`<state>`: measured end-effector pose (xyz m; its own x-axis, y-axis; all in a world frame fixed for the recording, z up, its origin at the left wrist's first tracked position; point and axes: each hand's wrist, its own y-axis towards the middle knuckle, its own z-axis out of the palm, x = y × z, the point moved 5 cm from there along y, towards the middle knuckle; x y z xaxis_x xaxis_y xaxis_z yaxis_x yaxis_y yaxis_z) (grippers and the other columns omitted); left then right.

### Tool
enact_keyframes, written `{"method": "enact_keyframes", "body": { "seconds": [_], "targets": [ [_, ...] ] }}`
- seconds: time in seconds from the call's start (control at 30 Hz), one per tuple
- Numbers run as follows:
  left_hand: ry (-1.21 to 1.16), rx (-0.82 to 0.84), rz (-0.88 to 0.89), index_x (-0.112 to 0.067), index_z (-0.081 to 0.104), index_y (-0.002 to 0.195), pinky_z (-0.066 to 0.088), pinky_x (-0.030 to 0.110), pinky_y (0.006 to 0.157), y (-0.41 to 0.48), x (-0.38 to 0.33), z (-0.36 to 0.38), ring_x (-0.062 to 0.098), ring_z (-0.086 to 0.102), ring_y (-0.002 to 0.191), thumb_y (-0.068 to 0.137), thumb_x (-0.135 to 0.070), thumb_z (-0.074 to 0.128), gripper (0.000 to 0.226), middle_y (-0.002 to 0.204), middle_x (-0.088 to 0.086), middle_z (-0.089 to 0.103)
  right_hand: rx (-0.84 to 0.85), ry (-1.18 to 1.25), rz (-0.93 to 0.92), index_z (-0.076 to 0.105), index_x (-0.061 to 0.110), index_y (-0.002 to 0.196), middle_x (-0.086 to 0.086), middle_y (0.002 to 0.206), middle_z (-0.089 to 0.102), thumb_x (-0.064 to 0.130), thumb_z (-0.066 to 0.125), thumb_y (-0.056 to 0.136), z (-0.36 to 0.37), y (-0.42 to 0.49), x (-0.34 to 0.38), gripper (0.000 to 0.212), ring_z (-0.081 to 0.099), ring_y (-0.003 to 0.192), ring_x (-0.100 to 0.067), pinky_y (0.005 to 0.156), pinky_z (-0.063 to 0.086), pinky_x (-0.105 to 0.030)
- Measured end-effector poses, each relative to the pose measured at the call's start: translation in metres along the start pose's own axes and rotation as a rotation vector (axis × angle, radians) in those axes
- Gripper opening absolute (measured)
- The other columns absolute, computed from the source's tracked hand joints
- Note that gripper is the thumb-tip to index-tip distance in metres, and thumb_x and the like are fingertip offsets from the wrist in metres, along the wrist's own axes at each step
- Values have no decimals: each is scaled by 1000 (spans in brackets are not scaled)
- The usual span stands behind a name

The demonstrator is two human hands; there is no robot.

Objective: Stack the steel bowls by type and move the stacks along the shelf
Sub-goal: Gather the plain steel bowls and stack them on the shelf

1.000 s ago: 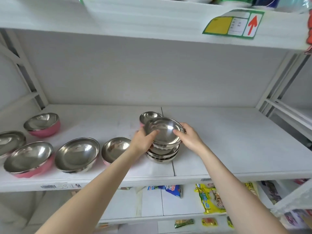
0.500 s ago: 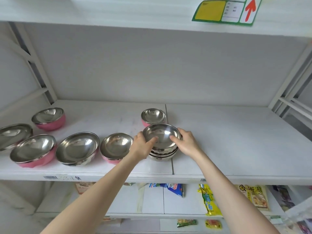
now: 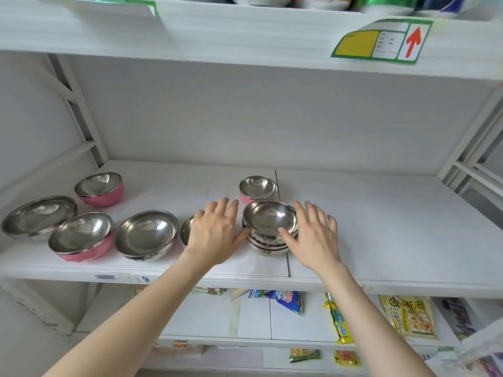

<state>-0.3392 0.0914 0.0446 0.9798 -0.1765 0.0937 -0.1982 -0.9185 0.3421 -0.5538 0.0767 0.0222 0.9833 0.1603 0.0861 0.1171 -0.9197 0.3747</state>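
Note:
A stack of plain steel bowls point(image 3: 269, 227) stands at the middle of the white shelf point(image 3: 381, 235). My left hand point(image 3: 215, 235) hovers just left of the stack with fingers spread, its thumb close to the stack's side. My right hand point(image 3: 313, 235) is spread just right of it, thumb by the rim. Neither hand holds anything. A small pink-sided bowl point(image 3: 257, 189) sits behind the stack. Another small bowl point(image 3: 186, 231) is mostly hidden behind my left hand.
To the left lie a plain steel bowl point(image 3: 145, 235), a pink-sided bowl point(image 3: 81, 238), a wide steel bowl point(image 3: 38, 217) and a pink bowl point(image 3: 100, 187) at the back. A green-edged label point(image 3: 381, 40) hangs from the shelf above. Snack packets point(image 3: 340, 319) lie below.
Both hands have let go of the top bowl, which now rests on the stack, and have opened and moved slightly outwards to either side.

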Motion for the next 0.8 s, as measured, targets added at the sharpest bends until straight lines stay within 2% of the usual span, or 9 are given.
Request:
{"method": "enact_keyframes", "body": {
  "seconds": [0.1, 0.2, 0.43, 0.53, 0.63, 0.8],
  "targets": [
    [66, -45, 51, -14, 34, 147, 40, 44, 98, -14, 17, -12, 30, 41, 133, 90, -59, 35, 72, 150, 10, 41, -25, -25, -7, 26, 18, 151, -14, 156, 32, 64, 35, 87, -11, -10, 17, 79, 23, 146, -28, 112, 19, -55],
    [66, -91, 78, -13, 40, 146, 34, 51, 107, -28, 38, -26, 34, 39, 138, 91, -59, 43, 72, 150, 14, 42, -68, -26, -7, 28, 17, 150, -15, 155, 34, 65, 34, 86, -20, -19, 41, 80, 24, 146, -29, 113, 17, -57],
    [100, -133, 124, -9, 48, 141, 32, 58, 108, -62, 113, -43, 37, 42, 136, 90, -52, 48, 67, 146, 19, 47, -136, -14, 25, 32, 13, 149, -14, 153, 38, 64, 40, 86, -24, -28, 120, 81, 28, 145, -30, 115, 17, -55],
    [142, -105, 120, -10, 47, 141, 31, 59, 109, -73, 148, -41, 37, 40, 136, 89, -55, 51, 69, 146, 19, 47, -125, 0, 34, 27, 14, 150, -12, 156, 33, 66, 40, 87, -20, -27, 155, 82, 22, 147, -27, 117, 10, -52],
    [143, -95, 103, -11, 47, 141, 31, 59, 108, -79, 184, -40, 39, 41, 136, 88, -56, 52, 70, 145, 21, 47, -105, -2, 25, 25, 15, 151, -11, 158, 30, 67, 37, 87, -14, -21, 189, 83, 17, 148, -25, 118, 5, -50],
    [144, -110, 57, -11, 52, 137, 35, 58, 105, -88, 247, -37, 40, 45, 132, 87, -51, 56, 64, 142, 23, 50, -73, 18, -17, 23, 16, 152, -10, 158, 30, 71, 28, 84, 1, 0, 248, 87, 19, 148, -24, 118, 6, -50]
  ]
}}
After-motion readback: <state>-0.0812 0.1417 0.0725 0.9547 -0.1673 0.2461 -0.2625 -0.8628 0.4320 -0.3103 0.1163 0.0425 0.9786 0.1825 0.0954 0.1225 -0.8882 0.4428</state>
